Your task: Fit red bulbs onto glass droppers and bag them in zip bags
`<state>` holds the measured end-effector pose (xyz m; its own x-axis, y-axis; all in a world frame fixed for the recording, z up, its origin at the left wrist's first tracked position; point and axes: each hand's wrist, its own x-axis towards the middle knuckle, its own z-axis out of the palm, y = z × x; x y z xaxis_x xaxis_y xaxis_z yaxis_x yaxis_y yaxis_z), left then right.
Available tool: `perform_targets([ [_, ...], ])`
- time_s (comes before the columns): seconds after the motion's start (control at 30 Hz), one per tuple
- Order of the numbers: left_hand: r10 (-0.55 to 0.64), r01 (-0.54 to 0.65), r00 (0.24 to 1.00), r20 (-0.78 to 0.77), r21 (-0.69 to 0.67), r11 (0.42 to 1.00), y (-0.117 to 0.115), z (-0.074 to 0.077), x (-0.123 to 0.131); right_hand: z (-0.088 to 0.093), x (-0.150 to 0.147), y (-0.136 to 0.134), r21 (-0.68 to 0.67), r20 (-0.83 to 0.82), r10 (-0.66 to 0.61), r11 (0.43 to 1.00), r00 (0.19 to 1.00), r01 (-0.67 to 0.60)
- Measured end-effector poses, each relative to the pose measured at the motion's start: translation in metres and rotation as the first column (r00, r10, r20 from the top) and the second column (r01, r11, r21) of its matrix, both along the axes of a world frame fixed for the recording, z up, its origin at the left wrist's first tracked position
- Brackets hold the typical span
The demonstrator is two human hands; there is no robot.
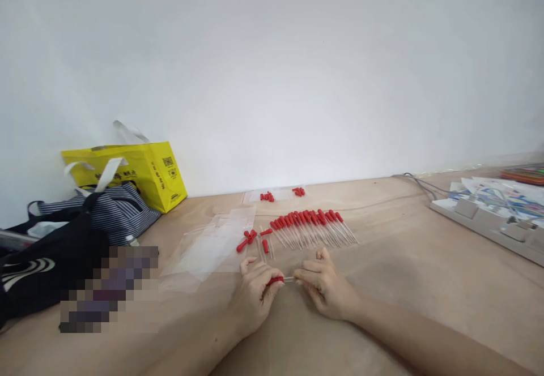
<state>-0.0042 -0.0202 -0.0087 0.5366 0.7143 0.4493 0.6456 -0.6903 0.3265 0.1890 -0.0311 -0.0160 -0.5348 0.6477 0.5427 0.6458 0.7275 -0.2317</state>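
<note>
My left hand [254, 297] pinches a red rubber bulb [275, 280] between thumb and fingers. My right hand [326, 286] pinches the clear glass tube [289, 279] that sticks out of that bulb; both hands rest on the table close together. Just beyond them lies a row of several finished droppers [312, 226] with red bulbs and clear tubes. Loose red bulbs [254, 239] lie to the left of the row.
Clear plastic bags [212, 246] lie left of the hands. A small bag with red bulbs [278, 195] sits near the wall. A yellow bag [144, 173] and striped dark bags [80, 223] fill the left. A power strip [488, 220] and papers are at right.
</note>
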Motion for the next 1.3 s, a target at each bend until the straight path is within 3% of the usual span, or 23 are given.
perform_targets([
  [0.33, 0.001, 0.000, 1.000, -0.031, 0.017, 1.000, 0.006, -0.002, 0.001, -0.002, -0.005, 0.005, -0.101, -0.014, 0.022, 0.995, 1.000, -0.024],
  [0.5, 0.034, -0.032, 0.999, -0.023, 0.073, 0.997, 0.015, 0.003, -0.006, 0.005, 0.001, 0.007, -0.110, 0.048, -0.058, 0.992, 0.997, 0.063],
  [0.63, 0.227, -0.226, 0.974, 0.017, 0.196, 0.954, 0.028, 0.005, -0.016, 0.003, 0.002, 0.016, -0.182, -0.051, -0.236, 0.958, 0.970, 0.223],
  [0.7, 0.362, -0.363, 0.931, 0.043, 0.221, 0.905, 0.036, 0.005, -0.020, 0.001, -0.002, 0.026, -0.208, -0.121, -0.370, 0.917, 0.921, 0.341],
  [0.77, 0.430, -0.425, 0.902, 0.034, 0.236, 0.874, 0.042, 0.003, -0.021, 0.000, -0.010, 0.038, -0.202, -0.135, -0.459, 0.880, 0.878, 0.430],
  [1.03, 0.354, -0.281, 0.910, -0.217, 0.305, 0.910, 0.055, 0.002, -0.017, 0.006, -0.053, 0.070, -0.154, -0.031, -0.580, 0.808, 0.814, 0.569],
  [1.3, 0.348, -0.224, 0.871, -0.348, 0.350, 0.909, 0.055, 0.008, -0.013, 0.005, -0.057, 0.077, -0.159, 0.033, -0.609, 0.780, 0.793, 0.605],
])
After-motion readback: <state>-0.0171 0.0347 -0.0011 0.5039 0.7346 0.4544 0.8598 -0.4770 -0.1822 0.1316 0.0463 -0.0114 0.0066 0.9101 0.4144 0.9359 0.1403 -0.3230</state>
